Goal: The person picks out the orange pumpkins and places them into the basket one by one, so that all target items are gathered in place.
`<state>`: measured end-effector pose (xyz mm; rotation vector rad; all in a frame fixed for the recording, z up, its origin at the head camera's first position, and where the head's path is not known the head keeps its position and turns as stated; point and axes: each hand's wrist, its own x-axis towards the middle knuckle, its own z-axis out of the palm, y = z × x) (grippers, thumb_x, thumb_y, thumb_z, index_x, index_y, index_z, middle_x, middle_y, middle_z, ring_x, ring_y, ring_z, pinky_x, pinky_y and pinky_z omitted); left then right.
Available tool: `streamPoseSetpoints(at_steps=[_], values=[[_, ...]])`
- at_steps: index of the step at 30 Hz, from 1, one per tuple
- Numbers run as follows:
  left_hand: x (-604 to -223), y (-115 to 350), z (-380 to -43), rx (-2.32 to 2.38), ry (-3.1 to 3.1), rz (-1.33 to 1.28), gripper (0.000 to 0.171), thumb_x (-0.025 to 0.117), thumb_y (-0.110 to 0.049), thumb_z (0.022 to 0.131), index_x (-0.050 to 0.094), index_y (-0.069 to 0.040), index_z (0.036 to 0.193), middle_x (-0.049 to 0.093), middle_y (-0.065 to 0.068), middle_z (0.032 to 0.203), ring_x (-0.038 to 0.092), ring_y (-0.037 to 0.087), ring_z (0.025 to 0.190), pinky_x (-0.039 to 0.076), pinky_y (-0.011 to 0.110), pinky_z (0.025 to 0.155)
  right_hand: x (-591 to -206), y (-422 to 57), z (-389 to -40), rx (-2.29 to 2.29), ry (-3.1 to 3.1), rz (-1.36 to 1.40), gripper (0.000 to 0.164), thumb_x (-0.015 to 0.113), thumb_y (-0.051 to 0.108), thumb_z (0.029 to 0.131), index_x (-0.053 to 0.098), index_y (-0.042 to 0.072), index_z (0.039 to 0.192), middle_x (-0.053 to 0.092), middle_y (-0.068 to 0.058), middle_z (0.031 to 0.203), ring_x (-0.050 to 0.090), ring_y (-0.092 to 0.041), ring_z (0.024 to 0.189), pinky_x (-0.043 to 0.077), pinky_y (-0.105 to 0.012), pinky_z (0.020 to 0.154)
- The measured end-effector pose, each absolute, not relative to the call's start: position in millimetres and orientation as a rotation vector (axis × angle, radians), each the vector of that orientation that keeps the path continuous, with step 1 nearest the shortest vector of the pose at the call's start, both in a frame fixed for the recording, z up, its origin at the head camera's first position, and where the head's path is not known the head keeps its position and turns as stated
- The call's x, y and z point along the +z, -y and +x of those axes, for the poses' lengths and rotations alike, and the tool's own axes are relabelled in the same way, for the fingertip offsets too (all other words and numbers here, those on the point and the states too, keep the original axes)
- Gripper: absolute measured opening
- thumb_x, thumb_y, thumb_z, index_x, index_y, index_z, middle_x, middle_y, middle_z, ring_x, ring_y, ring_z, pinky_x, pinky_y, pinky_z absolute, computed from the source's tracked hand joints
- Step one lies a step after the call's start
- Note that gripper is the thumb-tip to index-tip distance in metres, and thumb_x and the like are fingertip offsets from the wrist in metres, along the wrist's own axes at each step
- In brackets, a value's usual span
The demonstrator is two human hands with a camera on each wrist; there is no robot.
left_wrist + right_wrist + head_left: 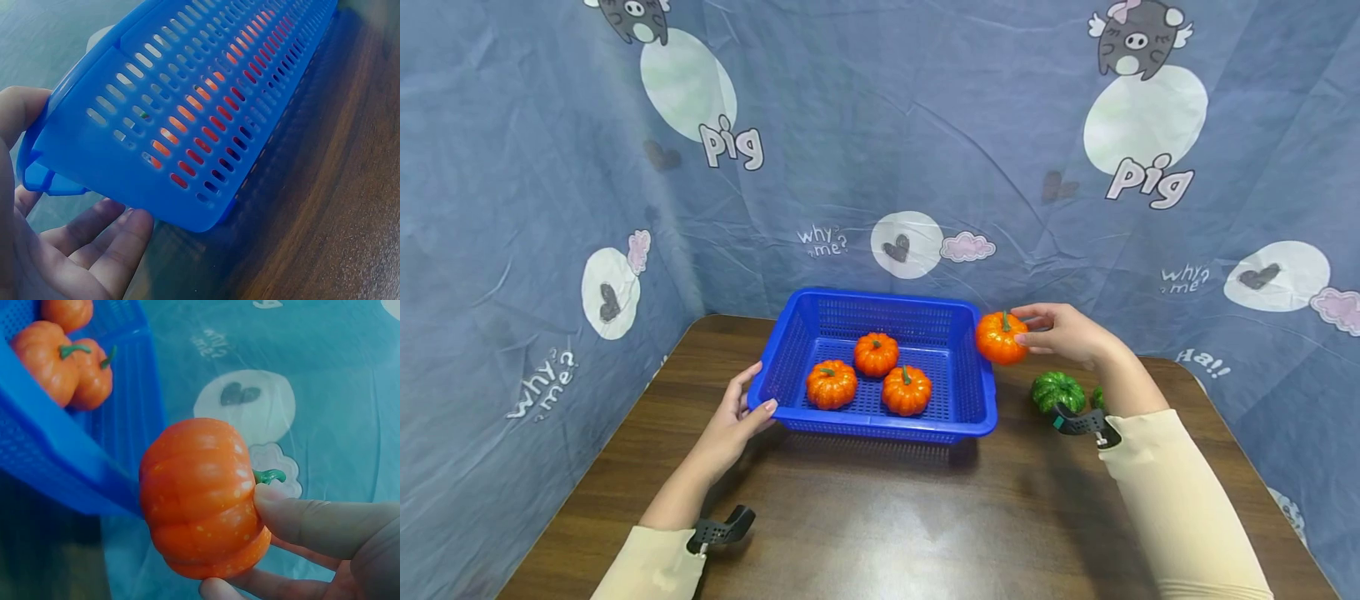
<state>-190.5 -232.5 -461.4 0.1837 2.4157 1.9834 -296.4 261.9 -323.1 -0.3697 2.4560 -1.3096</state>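
Note:
A blue plastic basket [880, 427] with slotted walls stands on the table, holding three small orange pumpkins [906, 391] with green stems. At its left end, my left hand [733, 421] grips the front corner, thumb on the rim; the left wrist view shows the other fingers against the outside of the wall [175, 206]. My right hand [1063, 333] pinches another orange pumpkin [1002, 337] between thumb and fingers, at the basket's right rim. In the right wrist view this pumpkin [203, 497] hides part of that rim, so I cannot tell whether they touch.
Under the right forearm, a green pumpkin [1057, 392] sits on the wooden table [865, 517], with another green one [1098, 397] partly hidden by the wrist. A blue printed cloth [820, 183] hangs behind the table and along its sides.

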Motion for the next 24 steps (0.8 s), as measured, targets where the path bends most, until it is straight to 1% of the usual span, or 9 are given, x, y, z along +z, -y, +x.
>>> streamPoseSetpoints(at_steps=[6,8,11,13,16,19,24], values=[[-461,233,-190,2.01,-2.396,0.209,0.07,0.058,-0.019,0.103,0.015,-0.014,0.159,0.041,0.033,0.143,0.06,0.006,0.108,0.052,0.033,0.096,-324,-249,-301,-1.321,-2.43,-0.394,0.057,0.066,0.008,0.096,0.043,-0.008,0.145,0.049,-0.036,0.137,0.063,-0.032,0.11,0.055,-0.036,0.092],[-461,233,-189,2.014,-2.396,0.213,0.07,0.057,-0.019,0.103,0.015,-0.014,0.159,0.041,0.033,0.143,0.06,0.005,0.107,0.052,0.033,0.096,-324,-244,-303,-1.319,-2.425,-0.387,0.057,0.067,0.008,0.095,0.043,-0.008,0.145,0.05,-0.036,0.137,0.063,-0.031,0.109,0.055,-0.036,0.092],[-460,233,-188,2.009,-2.4,0.209,0.07,0.057,-0.019,0.103,0.015,-0.015,0.159,0.041,0.033,0.144,0.059,0.008,0.109,0.052,0.033,0.096,-325,-236,-306,-1.33,-2.416,-0.375,0.057,0.067,0.007,0.095,0.044,-0.008,0.144,0.05,-0.035,0.137,0.064,-0.031,0.108,0.055,-0.037,0.094],[-459,232,-188,2.005,-2.404,0.206,0.071,0.058,-0.019,0.103,0.015,-0.015,0.159,0.041,0.033,0.144,0.059,0.012,0.112,0.052,0.033,0.096,-326,-231,-309,-1.329,-2.414,-0.369,0.057,0.067,0.007,0.095,0.044,-0.008,0.144,0.051,-0.035,0.136,0.064,-0.032,0.108,0.055,-0.037,0.093],[-460,233,-189,1.996,-2.408,0.207,0.071,0.058,-0.02,0.103,0.015,-0.014,0.159,0.04,0.032,0.145,0.058,0.019,0.115,0.052,0.033,0.096,-328,-224,-313,-1.327,-2.41,-0.361,0.056,0.067,0.007,0.095,0.045,-0.007,0.144,0.051,-0.035,0.137,0.063,-0.034,0.11,0.054,-0.039,0.095],[-461,233,-189,1.995,-2.407,0.212,0.071,0.057,-0.02,0.103,0.015,-0.015,0.159,0.04,0.032,0.144,0.059,0.017,0.114,0.052,0.035,0.097,-331,-218,-317,-1.322,-2.406,-0.356,0.056,0.067,0.007,0.095,0.045,-0.007,0.144,0.051,-0.034,0.137,0.062,-0.036,0.112,0.052,-0.042,0.098],[-461,233,-189,2.01,-2.393,0.213,0.071,0.057,-0.019,0.103,0.014,-0.016,0.159,0.041,0.032,0.144,0.059,0.008,0.11,0.051,0.036,0.098,-331,-206,-325,-1.306,-2.397,-0.338,0.056,0.067,0.006,0.095,0.044,-0.007,0.145,0.051,-0.034,0.137,0.06,-0.04,0.117,0.047,-0.05,0.102]])
